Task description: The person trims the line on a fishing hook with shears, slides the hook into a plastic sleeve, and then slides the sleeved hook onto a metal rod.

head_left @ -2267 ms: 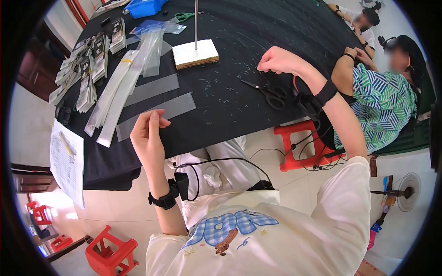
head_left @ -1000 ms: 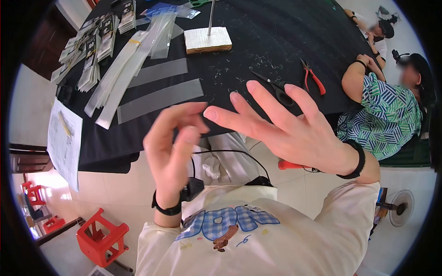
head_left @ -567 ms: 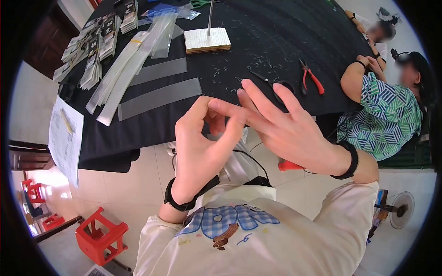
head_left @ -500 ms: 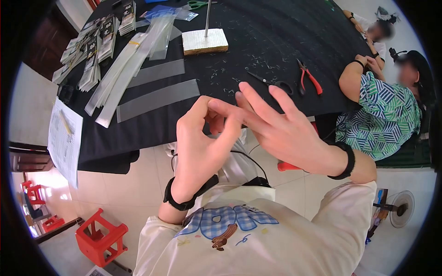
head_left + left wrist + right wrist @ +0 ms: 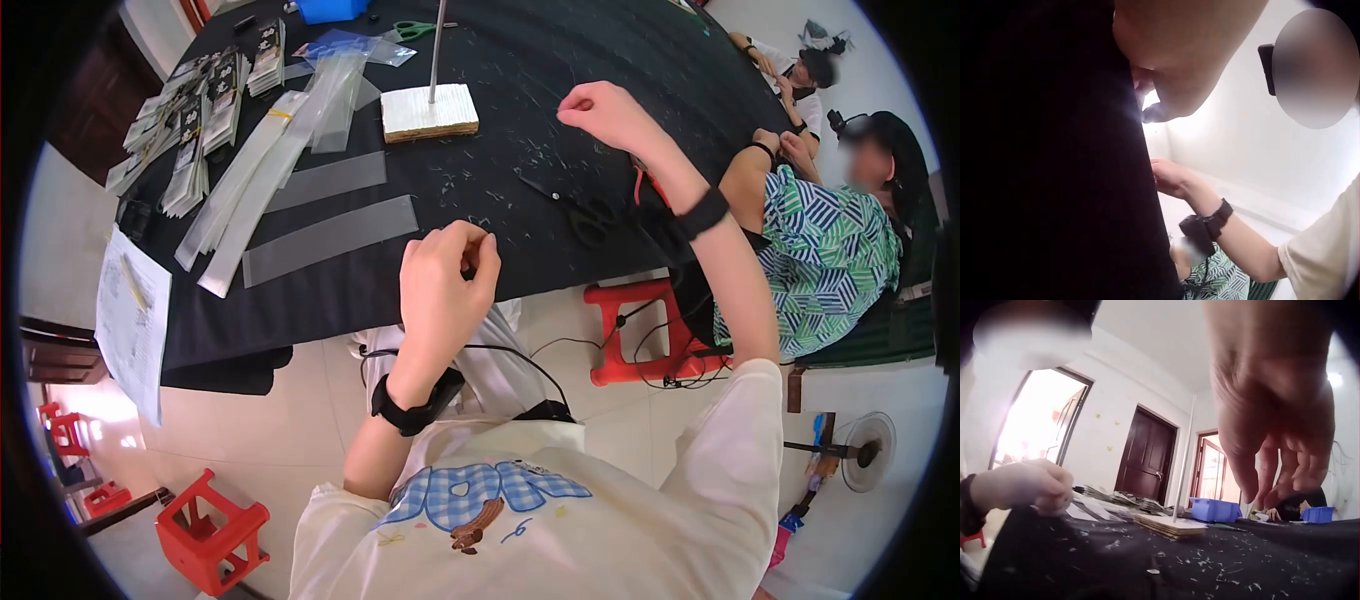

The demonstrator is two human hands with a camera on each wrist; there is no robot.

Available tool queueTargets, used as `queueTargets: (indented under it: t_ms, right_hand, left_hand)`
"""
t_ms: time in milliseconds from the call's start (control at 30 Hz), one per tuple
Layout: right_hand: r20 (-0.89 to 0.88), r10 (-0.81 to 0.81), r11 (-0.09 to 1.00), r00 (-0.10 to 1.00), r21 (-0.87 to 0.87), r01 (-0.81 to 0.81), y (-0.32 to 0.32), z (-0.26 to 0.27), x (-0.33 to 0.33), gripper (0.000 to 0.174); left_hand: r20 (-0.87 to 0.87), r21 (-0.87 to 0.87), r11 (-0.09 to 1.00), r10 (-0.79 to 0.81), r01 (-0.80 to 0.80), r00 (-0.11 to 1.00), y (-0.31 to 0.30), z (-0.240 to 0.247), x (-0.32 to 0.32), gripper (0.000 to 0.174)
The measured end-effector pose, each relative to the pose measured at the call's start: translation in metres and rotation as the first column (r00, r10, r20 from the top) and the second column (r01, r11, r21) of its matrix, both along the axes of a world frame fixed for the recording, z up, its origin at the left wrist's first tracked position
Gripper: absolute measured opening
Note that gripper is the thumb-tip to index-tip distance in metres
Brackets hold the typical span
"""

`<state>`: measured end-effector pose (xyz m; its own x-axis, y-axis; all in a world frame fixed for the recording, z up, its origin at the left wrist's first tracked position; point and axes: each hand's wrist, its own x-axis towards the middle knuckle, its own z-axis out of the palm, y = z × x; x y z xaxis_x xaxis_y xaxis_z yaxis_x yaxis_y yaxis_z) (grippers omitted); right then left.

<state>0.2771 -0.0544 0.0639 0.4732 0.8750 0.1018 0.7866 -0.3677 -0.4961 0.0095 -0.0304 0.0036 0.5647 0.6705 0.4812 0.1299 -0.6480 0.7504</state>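
Both curled, well apart: left hand [image 5: 440, 290], right hand [image 5: 615, 120]

Head: scissors [image 5: 572, 205] lie near, bodyward of the right fingers; strips [image 5: 335, 240] left of the left fingers. Whether either hand pinches anything, I cannot tell.
Left wrist: left fingertips are mostly hidden.
Right wrist: right fingers point down above scraps [image 5: 1154, 572].

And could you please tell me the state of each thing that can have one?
Left grip, fingers curled, contents unclear
Right grip, fingers curled, contents unclear
Black scissors, flat, blades apparently closed
Green scissors, blades too small to tell
Metal rod, upright in block
Plastic bundle, tied with yellow band
Loose strips, flat
Dark door, shut
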Motion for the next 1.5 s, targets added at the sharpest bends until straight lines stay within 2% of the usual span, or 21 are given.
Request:
queueTargets:
  t_ms: [100, 167, 233, 300, 333, 367, 433, 567, 633, 667, 700, 767, 833, 900, 967, 1033, 1133, 1267, 1367, 1500]
  right_hand:
    - [0.049, 0.047, 0.998, 0.998, -0.040, -0.045, 0.035, -0.018, 0.014, 0.023]
    - [0.090, -0.050, 0.998, 0.995, -0.035, 0.053, 0.054, -0.027, 0.020, 0.023]
    - [0.096, -0.075, 0.997, 0.993, -0.028, 0.078, 0.067, -0.033, 0.024, 0.022]
    - [-0.091, -0.181, 0.966, 0.979, -0.202, 0.160, 0.076, -0.032, 0.029, 0.020]
    - [-0.214, -0.180, 0.961, 0.960, -0.246, 0.126, 0.076, -0.028, 0.029, 0.019]
    - [-0.210, -0.176, 0.962, 0.962, -0.244, 0.122, 0.074, -0.025, 0.029, 0.019]
    - [-0.274, -0.065, 0.977, 0.959, -0.212, 0.006, 0.066, -0.021, 0.026, 0.018]
    - [-0.308, 0.064, 0.987, 0.949, -0.119, -0.105, 0.049, -0.010, 0.014, 0.018]
    - [-0.342, 0.142, 0.982, 0.929, -0.070, -0.176, 0.038, -0.001, 0.003, 0.015]
    - [-0.345, 0.143, 0.982, 0.928, -0.071, -0.178, 0.033, 0.003, -0.004, 0.015]
    - [-0.391, 0.194, 0.974, 0.900, -0.032, -0.224, 0.028, 0.007, -0.011, 0.015]
    - [-0.435, 0.250, 0.962, 0.865, 0.008, -0.274, 0.019, 0.011, -0.024, 0.015]
    - [-0.535, 0.338, 0.935, 0.774, 0.095, -0.342, 0.012, 0.010, -0.038, 0.013]
    - [-0.557, 0.353, 0.926, 0.752, 0.093, -0.365, 0.005, 0.011, -0.053, 0.011]
    - [-0.577, 0.406, 0.906, 0.708, 0.156, -0.392, 0.000, 0.010, -0.067, 0.011]
    - [-0.567, 0.417, 0.898, 0.710, 0.135, -0.419, -0.006, 0.010, -0.079, 0.011]
    - [-0.468, 0.475, 0.871, 0.745, 0.133, -0.472, -0.010, 0.005, -0.090, 0.010]
    - [-0.423, 0.534, 0.840, 0.732, 0.167, -0.517, -0.010, -0.001, -0.094, 0.011]
    - [-0.412, 0.506, 0.852, 0.758, 0.104, -0.512, -0.009, 0.004, -0.097, 0.008]
    - [-0.476, 0.487, 0.863, 0.732, 0.137, -0.486, -0.007, -0.003, -0.099, 0.011]
  left_hand:
    - [0.000, 0.008, 1.000, 0.000, 0.000, 1.000, 0.003, -0.001, -0.004, 0.009]
    - [-0.012, -0.017, 1.000, -0.009, 0.009, 1.000, 0.002, 0.001, -0.005, 0.008]
    - [-0.015, -0.042, 0.999, -0.012, 0.011, 1.000, 0.002, 0.003, -0.006, 0.008]
    - [-0.025, -0.058, 0.998, -0.032, 0.030, 0.999, 0.002, 0.004, -0.007, 0.008]
    - [-0.032, -0.061, 0.998, -0.035, 0.033, 0.999, 0.003, 0.004, -0.007, 0.008]
    - [-0.027, -0.059, 0.998, -0.031, 0.029, 0.999, 0.003, 0.005, -0.007, 0.008]
    - [-0.017, -0.093, 0.995, -0.047, 0.046, 0.999, 0.003, 0.007, -0.007, 0.009]
    - [0.003, -0.120, 0.992, -0.045, 0.045, 0.999, 0.005, 0.007, -0.008, 0.008]
    - [0.068, -0.216, 0.974, -0.048, 0.062, 0.996, 0.006, 0.005, -0.007, 0.008]
    - [0.106, -0.353, 0.928, -0.087, 0.120, 0.990, 0.009, 0.002, -0.006, 0.007]
    - [0.199, -0.446, 0.879, -0.083, 0.166, 0.976, 0.012, -0.003, -0.004, 0.008]
    - [0.228, -0.492, 0.856, -0.048, 0.158, 0.973, 0.016, 0.004, -0.004, 0.011]
    - [0.209, -0.488, 0.860, -0.051, 0.149, 0.977, 0.023, 0.008, -0.002, 0.014]
    - [0.305, -0.586, 0.778, -0.046, 0.226, 0.951, 0.027, 0.012, 0.002, 0.017]
    - [0.258, -0.609, 0.771, -0.028, 0.186, 0.966, 0.029, 0.020, 0.003, 0.020]
    - [0.253, -0.635, 0.752, -0.013, 0.176, 0.967, 0.031, 0.024, 0.006, 0.020]
    - [0.276, -0.628, 0.756, -0.005, 0.184, 0.961, 0.028, 0.021, 0.009, 0.023]
    - [0.322, -0.652, 0.737, 0.054, 0.180, 0.945, 0.026, 0.015, 0.011, 0.021]
    - [0.335, -0.669, 0.721, 0.080, 0.178, 0.939, 0.026, 0.013, 0.010, 0.019]
    - [0.347, -0.649, 0.740, 0.080, 0.178, 0.934, 0.027, 0.011, 0.009, 0.017]
